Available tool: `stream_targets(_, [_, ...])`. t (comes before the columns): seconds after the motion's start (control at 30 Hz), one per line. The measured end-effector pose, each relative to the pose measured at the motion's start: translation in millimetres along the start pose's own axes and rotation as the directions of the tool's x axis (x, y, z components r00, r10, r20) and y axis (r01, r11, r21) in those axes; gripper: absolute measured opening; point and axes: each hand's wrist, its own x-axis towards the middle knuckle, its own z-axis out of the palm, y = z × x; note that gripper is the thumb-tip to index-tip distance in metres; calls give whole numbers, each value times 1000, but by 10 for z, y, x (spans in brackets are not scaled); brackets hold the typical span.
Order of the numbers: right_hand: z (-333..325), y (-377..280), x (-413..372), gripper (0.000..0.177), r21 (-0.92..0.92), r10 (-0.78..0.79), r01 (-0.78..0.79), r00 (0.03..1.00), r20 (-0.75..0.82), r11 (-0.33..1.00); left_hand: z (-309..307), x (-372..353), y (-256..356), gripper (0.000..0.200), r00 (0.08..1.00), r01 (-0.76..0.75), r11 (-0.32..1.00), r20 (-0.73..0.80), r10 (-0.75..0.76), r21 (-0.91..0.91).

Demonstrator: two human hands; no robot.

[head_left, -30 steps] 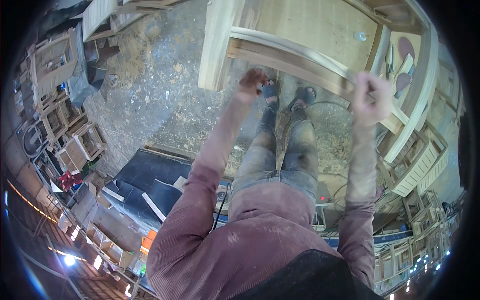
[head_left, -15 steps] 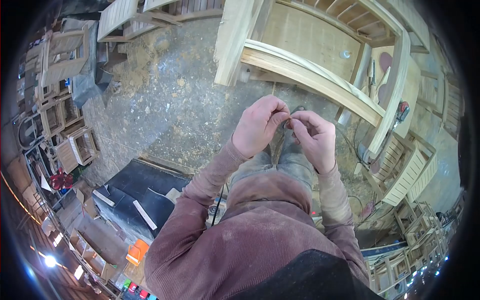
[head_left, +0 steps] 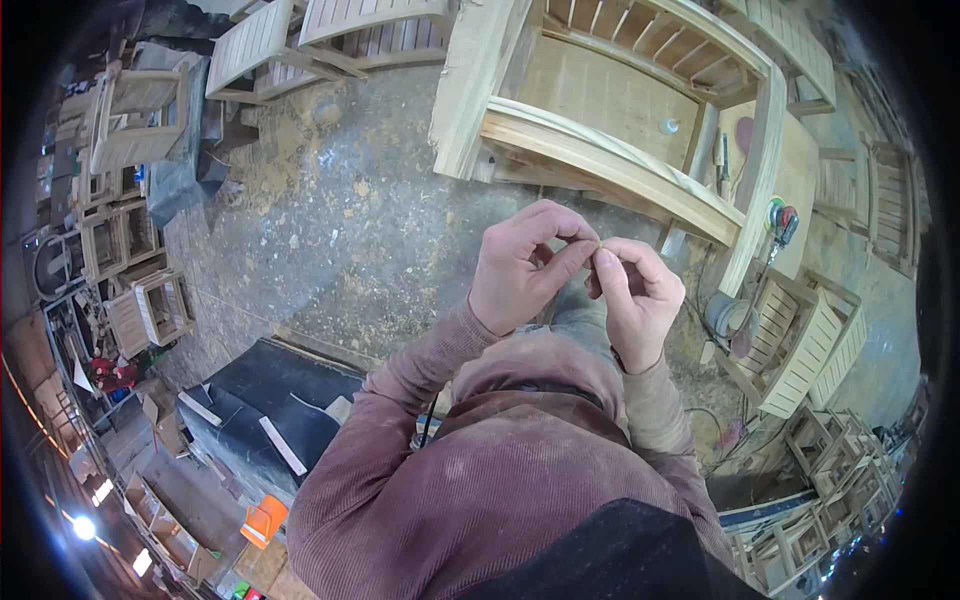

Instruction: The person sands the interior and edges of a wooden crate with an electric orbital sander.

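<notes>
My left hand (head_left: pixel 527 262) and my right hand (head_left: pixel 640 302) meet in front of my body, thumbs and forefingers pinched together. Where the fingertips touch there is a tiny yellowish speck, too small to name. The other fingers of both hands are curled. Beyond them stands a pale wooden bench frame (head_left: pixel 610 170) with a thick front rail and square posts. Its front rail is the closest large thing to my fingers. My legs and the stained floor (head_left: pixel 350 220) lie below my hands.
A power tool (head_left: pixel 783 222) with a green and red body rests by the bench's right post. Slatted wooden pieces (head_left: pixel 785 335) stand at the right. A black-covered block (head_left: pixel 275 400) with pale strips is at lower left, near an orange object (head_left: pixel 263 521). Cables run across the floor at right.
Both hands have shifted slightly to the right and down, still pinched together at the fingertips. My view has turned a little, so the bench appears further left.
</notes>
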Motion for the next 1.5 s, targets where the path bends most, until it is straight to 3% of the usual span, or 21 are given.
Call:
stream_targets(0.03, [-24,-7,-5,6,-150,-90,91,996,9,984,-6,-5,26,9,1000,-8,1000,-1,8,1])
stream_targets(0.07, [-42,-37,0,6,-149,-98,98,995,9,984,-15,-7,51,9,999,-37,998,14,36,57])
stream_targets(0.13, [-71,-132,20,8,-295,-235,256,966,103,920,-40,-5,108,9,997,-73,991,32,70,114])
stream_targets(0.3, [-108,-326,67,10,-414,-330,393,919,217,821,-100,21,197,13,968,-236,945,134,210,226])
stream_targets(0.53, [-151,-440,101,11,-469,-445,571,820,359,674,-155,34,305,14,954,-277,927,185,235,253])
stream_targets(0.77, [-186,-451,128,14,-486,-443,627,777,446,609,-187,45,352,13,950,-224,942,273,153,251])
stream_targets(0.97, [-104,-321,59,16,-486,-643,712,687,338,506,-116,24,352,9,969,-57,991,244,26,123])
stream_targets(1.13, [-50,-173,-2,12,-451,-725,681,682,102,577,10,-28,361,4,980,19,999,197,-24,28])
stream_targets(1.17, [-47,-178,-16,12,-451,-725,681,681,101,577,32,-46,368,2,970,129,991,211,-118,-40])
stream_targets(1.2, [-44,-184,-31,8,-395,-688,638,725,21,661,51,-64,373,0,950,237,966,232,-208,-105])
stream_targets(1.27, [-47,-229,-64,4,-332,-641,592,766,-53,735,95,-107,351,2,933,304,937,251,-257,-172])
stream_targets(1.3, [-54,-291,-76,3,-118,-430,418,897,-104,901,116,-118,328,3,913,368,899,273,-302,-237])
stream_targets(1.33, [-65,-335,-78,5,107,-191,202,976,-103,974,92,-124,295,3,913,366,900,277,-299,-236])
stream_targets(1.37, [-86,-354,-73,5,105,-193,205,975,-110,973,33,-134,259,3,926,279,943,310,-214,-182])
stream_targets(1.4, [-109,-366,-70,7,253,-111,115,993,-28,961,-4,-129,256,2,929,186,974,347,-131,-130])
stream_targets(1.43, [-127,-375,-73,10,387,-40,11,997,67,922,-5,-113,274,2,927,187,973,350,-131,-131])
stream_targets(1.5, [-137,-392,-86,10,393,-36,-6,994,99,920,-15,-53,374,5,972,-159,986,165,165,-49])
